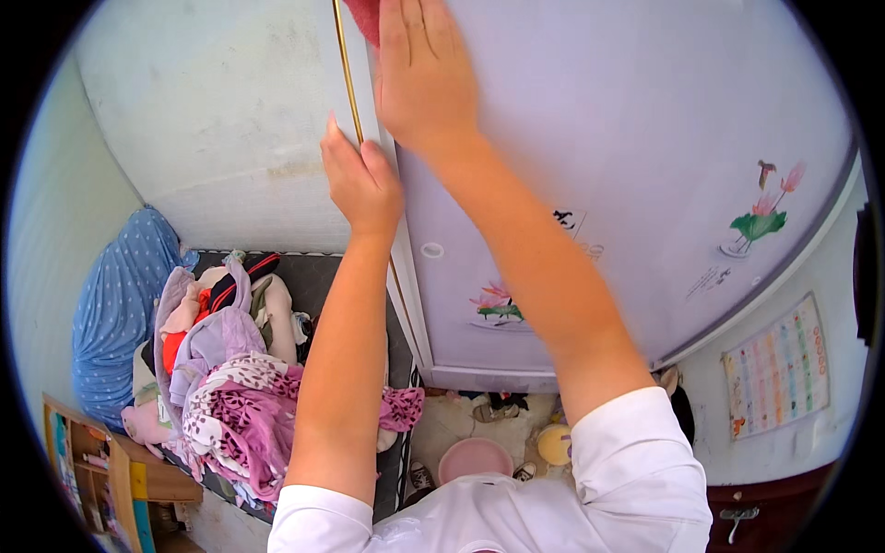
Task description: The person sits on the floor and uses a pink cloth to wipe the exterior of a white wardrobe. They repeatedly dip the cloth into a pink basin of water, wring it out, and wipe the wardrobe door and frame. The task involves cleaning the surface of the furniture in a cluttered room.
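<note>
My right hand (426,79) is high up against a lilac wardrobe door (622,104), its fingers flat over a red cloth (364,17). The top of the picture cuts off the fingertips and part of the cloth. Lower and to the left, my left hand (363,181) touches the wardrobe's white edge frame (408,304). Its thumb and fingers lie on either side of a thin gold strip (349,76); whether they grip the frame is not plain. Painted lotus flowers (757,218) decorate the door, and a round recessed pull (432,250) sits near its left side.
A bed with a dark mattress (304,273) at left bears heaped clothes (242,408) and a blue dotted bundle (114,311). Wooden shelves (124,470) stand at lower left. On the floor are a pink basin (477,460) and shoes (491,413). A chart (778,370) hangs right.
</note>
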A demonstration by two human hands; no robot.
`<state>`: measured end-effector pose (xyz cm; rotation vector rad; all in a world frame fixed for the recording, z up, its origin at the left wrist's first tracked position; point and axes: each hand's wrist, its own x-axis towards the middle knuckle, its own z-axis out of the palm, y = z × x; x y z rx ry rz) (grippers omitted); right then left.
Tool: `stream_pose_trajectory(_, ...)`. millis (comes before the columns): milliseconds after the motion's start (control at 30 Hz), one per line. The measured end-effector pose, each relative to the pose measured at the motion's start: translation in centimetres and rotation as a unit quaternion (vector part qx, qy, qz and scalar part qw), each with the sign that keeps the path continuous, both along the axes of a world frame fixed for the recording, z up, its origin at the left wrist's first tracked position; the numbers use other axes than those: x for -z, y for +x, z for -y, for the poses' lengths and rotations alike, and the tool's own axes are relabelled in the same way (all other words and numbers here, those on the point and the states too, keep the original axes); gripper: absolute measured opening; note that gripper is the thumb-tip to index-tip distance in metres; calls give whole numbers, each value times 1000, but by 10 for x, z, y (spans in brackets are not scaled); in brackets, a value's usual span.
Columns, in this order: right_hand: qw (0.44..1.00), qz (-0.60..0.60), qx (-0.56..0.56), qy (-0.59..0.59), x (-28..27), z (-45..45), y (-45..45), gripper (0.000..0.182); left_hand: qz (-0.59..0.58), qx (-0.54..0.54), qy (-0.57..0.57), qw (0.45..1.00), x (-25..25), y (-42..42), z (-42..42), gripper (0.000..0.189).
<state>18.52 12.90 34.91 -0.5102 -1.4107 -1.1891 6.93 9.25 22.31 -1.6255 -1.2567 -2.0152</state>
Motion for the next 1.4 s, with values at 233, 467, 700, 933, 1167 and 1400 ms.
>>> stream_pose_trajectory(233, 986, 9, -78, -147, 88, 35, 5, 61, -30, -52, 39, 997, 12, -10, -13, 56)
stream_pose_trajectory(467, 989, -17, 58, -133, 34, 41, 165, 61, 9, -54, -17, 998, 18, -10, -18, 63)
stream_pose_trajectory(700, 987, -145, 48, -49, 44, 87, 390, 60, 10, -55, -18, 998, 13, -3, -14, 61)
stream_pose_trajectory(933, 942, -279, 175, -65, 66, 106, 407, 61, 7, -60, -26, 998, 19, -16, -22, 62)
stream_pose_trajectory(1167, 992, -115, 23, -38, -22, 52, 218, 42, 27, -28, -37, 999, 10, -3, -10, 60)
stream_pose_trajectory(1400, 997, 70, -9, -17, -1, 16, 27, 39, 4, 1, -6, 1000, 3, 0, 0, 60)
